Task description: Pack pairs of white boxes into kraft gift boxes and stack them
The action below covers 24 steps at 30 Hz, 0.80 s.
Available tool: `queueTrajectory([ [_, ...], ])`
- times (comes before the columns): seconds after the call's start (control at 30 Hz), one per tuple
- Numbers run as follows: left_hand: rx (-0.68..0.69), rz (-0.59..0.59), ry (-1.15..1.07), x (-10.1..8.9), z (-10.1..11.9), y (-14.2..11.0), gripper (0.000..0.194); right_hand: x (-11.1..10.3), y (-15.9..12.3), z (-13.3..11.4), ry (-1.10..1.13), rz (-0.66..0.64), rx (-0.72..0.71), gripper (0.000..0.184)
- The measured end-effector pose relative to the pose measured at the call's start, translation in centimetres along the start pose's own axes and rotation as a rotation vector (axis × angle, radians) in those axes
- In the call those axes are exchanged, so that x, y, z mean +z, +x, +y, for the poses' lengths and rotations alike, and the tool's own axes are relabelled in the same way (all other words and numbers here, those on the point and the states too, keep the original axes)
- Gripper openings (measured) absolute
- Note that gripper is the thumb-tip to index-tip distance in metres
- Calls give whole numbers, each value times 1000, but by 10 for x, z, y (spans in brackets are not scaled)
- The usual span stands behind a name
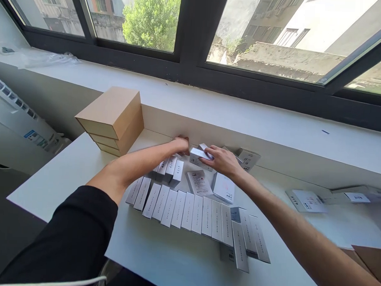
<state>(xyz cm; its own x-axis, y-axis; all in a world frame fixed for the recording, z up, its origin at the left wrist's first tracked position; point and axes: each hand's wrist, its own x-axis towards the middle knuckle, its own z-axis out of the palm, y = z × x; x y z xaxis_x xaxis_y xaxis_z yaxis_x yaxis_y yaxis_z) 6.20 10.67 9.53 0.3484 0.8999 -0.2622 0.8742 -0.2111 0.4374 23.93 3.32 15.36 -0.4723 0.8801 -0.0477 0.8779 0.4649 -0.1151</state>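
At the back of the white table, my right hand (223,158) has its thumb and fingers closed on a small white box (194,155), with a flap or second piece standing up at its top. Just left of that box is my left hand (181,145), its fingers curled downward and partly hidden, so whatever they hold cannot be made out. Below my hands a flat printed white carton (199,183) lies beside a wider white box (224,188). A few upright small boxes (170,167) stand close under my left forearm.
A long row of slim white boxes (188,211) crosses the table (136,258) nearer to me. Brown cardboard boxes (112,115) are stacked at the back left against the sill wall. More flat cartons (307,201) lie at the right, and an open brown box (369,264) stands at the right edge.
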Motion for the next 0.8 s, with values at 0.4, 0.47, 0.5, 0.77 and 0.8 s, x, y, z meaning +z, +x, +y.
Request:
queueTrajectory([
  [0.4, 456, 436, -248, -90, -71, -178, 88, 26, -55, -46, 313, 29, 250, 35],
  [0.47, 370, 399, -217, -81, -97, -219, 92, 35, -57, -53, 329, -23, 212, 36],
  [0.5, 323, 373, -202, -72, -109, -234, 91, 39, -57, -56, 340, -57, 184, 36],
  [0.77, 186, 225, -379, -17, -156, -225, 86, 22, -52, -39, 363, -268, 2, 27],
  [0.8, 196, 176, -431, -17, -156, -221, 86, 18, -54, -32, 337, -268, 1, 30],
])
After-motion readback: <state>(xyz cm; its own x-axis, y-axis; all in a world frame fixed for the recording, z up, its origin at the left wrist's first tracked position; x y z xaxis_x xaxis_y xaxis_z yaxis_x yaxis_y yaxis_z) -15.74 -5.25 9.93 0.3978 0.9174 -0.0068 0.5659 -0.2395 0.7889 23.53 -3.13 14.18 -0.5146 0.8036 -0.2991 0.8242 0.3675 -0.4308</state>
